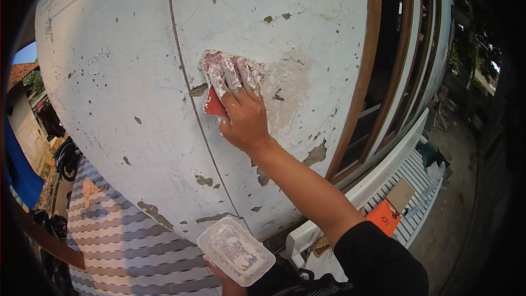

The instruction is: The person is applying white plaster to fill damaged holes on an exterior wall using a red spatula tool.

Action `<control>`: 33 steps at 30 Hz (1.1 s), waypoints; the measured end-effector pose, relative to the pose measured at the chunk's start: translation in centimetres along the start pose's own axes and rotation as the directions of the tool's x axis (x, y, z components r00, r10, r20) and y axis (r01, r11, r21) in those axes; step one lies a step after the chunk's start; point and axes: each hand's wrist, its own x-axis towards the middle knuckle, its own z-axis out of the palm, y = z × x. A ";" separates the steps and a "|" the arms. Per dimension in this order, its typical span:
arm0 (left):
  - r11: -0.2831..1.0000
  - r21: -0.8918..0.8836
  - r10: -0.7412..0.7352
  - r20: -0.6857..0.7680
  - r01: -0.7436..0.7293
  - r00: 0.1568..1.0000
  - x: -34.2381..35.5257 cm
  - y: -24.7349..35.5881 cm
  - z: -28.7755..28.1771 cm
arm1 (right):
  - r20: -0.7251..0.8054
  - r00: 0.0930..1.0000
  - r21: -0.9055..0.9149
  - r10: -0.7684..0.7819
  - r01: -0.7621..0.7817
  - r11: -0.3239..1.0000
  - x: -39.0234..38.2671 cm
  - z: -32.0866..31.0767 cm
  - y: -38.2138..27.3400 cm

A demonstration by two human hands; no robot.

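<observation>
My right hand [244,112] is pressed to the white wall [126,66], its fingers caked in white putty. Under those fingers is a red putty spreader [214,105], largely hidden by the hand and smeared white along its far edge. To the right of the hand, a beige patch of putty [290,85] covers part of the wall. Low in the view, my left hand [212,266] holds a shallow rectangular plastic tub [236,252] coated with white residue; most of that hand is behind the tub.
Chipped paint spots [315,155] dot the wall, and a thin cable [189,90] runs down it. Brown-framed windows [356,104] stand at right. Below them, a white slatted bench [413,222] carries an orange packet [383,217] and cardboard [400,194]. Tiled floor [137,252] lies lower left.
</observation>
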 end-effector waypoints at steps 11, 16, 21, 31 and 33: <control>0.998 -0.007 -0.064 0.013 0.064 0.998 -0.8 -0.4 0.7 | 0.259 0.965 0.112 0.038 -0.069 0.991 -7.8 1.3 -0.8; 0.999 0.014 -0.041 0.006 0.041 0.999 -4.0 0.5 1.7 | 0.461 0.888 0.211 -0.002 -0.107 0.972 -18.1 0.8 -0.3; 0.998 0.057 0.022 -0.097 -0.016 0.995 -8.5 1.3 -0.5 | 0.569 0.820 0.246 -0.068 -0.091 0.965 -20.3 -3.1 0.2; 0.995 0.052 0.085 -0.093 -0.080 0.992 -12.2 1.0 1.2 | 0.537 0.523 0.796 0.661 -0.574 -0.192 -13.3 -12.1 2.0; 0.995 0.056 0.081 -0.083 -0.077 0.993 -12.4 1.0 2.1 | 0.570 0.476 0.788 0.670 -0.548 -0.281 -12.4 -13.1 2.3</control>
